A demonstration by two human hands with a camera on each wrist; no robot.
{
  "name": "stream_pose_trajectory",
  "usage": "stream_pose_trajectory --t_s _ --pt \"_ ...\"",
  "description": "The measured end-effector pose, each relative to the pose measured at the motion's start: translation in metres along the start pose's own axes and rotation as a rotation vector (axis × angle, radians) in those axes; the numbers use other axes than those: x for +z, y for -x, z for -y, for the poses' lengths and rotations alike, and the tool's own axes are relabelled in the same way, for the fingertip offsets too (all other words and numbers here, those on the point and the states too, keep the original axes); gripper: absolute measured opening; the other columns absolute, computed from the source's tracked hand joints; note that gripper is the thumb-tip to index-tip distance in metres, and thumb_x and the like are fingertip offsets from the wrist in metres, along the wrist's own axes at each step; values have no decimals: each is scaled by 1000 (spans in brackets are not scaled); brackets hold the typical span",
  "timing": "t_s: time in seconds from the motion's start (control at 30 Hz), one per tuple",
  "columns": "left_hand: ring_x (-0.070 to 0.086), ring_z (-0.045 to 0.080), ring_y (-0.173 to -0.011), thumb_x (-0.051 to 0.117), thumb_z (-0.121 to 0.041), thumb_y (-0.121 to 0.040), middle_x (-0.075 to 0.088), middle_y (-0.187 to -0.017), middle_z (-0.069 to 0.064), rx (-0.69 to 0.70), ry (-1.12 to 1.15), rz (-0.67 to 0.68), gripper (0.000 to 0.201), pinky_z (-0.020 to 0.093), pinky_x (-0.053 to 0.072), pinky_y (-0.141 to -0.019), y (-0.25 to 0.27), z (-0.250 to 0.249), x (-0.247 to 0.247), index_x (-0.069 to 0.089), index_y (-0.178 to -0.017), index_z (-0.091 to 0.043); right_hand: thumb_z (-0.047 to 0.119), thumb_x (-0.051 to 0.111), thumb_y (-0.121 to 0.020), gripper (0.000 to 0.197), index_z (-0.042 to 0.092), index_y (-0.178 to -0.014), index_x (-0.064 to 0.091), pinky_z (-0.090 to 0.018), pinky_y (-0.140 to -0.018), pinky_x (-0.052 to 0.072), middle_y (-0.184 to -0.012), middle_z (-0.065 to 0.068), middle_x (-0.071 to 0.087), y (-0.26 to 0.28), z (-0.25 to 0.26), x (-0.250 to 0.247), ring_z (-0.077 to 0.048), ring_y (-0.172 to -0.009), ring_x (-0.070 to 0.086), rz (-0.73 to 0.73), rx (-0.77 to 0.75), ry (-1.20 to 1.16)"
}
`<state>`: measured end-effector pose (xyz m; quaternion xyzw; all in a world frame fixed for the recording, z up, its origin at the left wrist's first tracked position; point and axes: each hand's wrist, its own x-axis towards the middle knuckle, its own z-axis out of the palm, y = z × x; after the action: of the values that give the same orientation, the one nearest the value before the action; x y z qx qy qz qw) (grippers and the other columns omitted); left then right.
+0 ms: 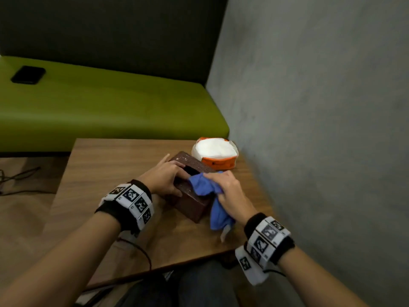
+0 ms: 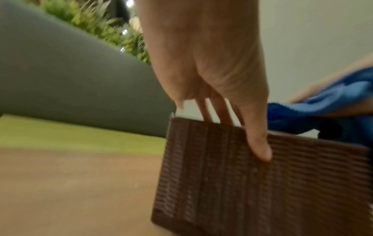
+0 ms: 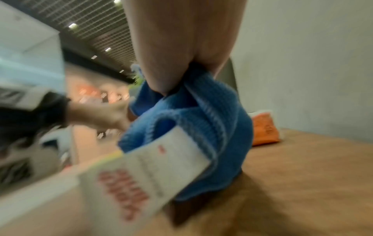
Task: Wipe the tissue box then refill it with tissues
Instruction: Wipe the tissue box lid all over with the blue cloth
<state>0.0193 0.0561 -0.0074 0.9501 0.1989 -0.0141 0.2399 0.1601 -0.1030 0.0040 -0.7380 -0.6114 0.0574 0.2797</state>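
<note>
Wooden table (image 1: 110, 173) against the grey wall. On it: brown tissue box (image 1: 190, 207); beyond the box, nearer the wall, an orange tissue pack (image 1: 215, 155). Green bench (image 1: 106, 103) behind the box, bearing a black phone (image 1: 28, 74).

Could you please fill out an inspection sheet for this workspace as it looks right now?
Surface: wooden table, set against a grey wall.
Job's things: brown tissue box on the table; blue cloth on its top, a white label hanging from the cloth; opened orange tissue pack behind the box, white tissues showing.
Clutter: nothing seen on the table.
Grippers: left hand grips the box; right hand holds the cloth.
Cables: a dark cable runs from the left wristband; more cables on the floor at left.
Surroundings: green bench with a black phone on it.
</note>
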Motion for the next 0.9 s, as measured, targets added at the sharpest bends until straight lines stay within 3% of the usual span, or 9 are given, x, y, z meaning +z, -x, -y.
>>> stream_pose_trajectory --t_s 0.07,0.13,0.23,0.33,0.47,0.57,0.63,0.73,0.9 --pt "27 17 -141 64 -34 -67 45 -144 -1 -2 16 69 68 45 9 -117 -5 -12 -6 48 -132 -29 -16 48 -75 46 0 -118 58 -24 -96 33 -115 -23 62 -17 -1 -1 -35 -109 52 -205 109 -73" --pt "30 20 -139 54 -51 -57 40 -148 1 -21 177 39 84 45 11 -116 -4 -30 0 43 -135 -24 -12 49 -78 48 3 -123 54 -17 -98 28 -121 -21 60 -25 6 14 -33 -114 50 -202 114 -102" --pt "25 18 -141 43 -66 -44 37 -149 0 -18 274 -110 102 45 -2 -117 0 -38 25 39 -136 -24 20 52 -86 52 19 -136 39 -44 -115 21 -142 -15 42 -22 6 39 -34 -135 29 -20 146 51" --pt "21 19 -142 41 -63 -42 35 -149 4 -18 265 -148 107 40 -7 -117 -1 -31 36 37 -137 -16 49 34 -91 53 39 -141 21 -43 -116 12 -156 -7 16 -17 0 38 -27 -144 5 159 63 127" --pt "30 18 -137 46 -66 -38 44 -142 6 -11 317 -184 110 38 -7 -117 -1 -31 36 41 -135 -15 36 22 -90 54 16 -136 41 -39 -101 41 -130 -11 55 -11 4 35 -30 -111 47 73 -63 226" --pt "32 18 -136 48 -70 -37 48 -138 3 18 298 -168 104 40 -7 -117 0 -28 34 52 -127 -17 19 38 -91 41 11 -130 48 -36 -85 48 -115 -12 63 4 0 31 -30 -92 52 35 -116 287" --pt "31 17 -136 48 -71 -37 49 -136 3 48 255 -122 97 42 -9 -117 0 -29 35 61 -118 -19 3 52 -88 39 8 -126 52 -42 -83 52 -112 -15 63 5 -7 27 -32 -91 53 39 -139 280" --pt "33 16 -133 47 -71 -37 53 -125 3 46 237 -86 90 43 -11 -116 0 -29 35 67 -107 -18 4 50 -91 34 8 -125 53 -46 -88 48 -115 -16 60 -16 -5 27 -32 -99 50 -49 -31 242" --pt "22 16 -142 61 -59 -49 48 -136 4 75 206 -72 78 43 -10 -116 4 -21 30 64 -115 -17 18 39 -91 34 9 -118 58 -31 -87 44 -114 -13 63 15 7 31 -28 -99 53 17 -129 219"
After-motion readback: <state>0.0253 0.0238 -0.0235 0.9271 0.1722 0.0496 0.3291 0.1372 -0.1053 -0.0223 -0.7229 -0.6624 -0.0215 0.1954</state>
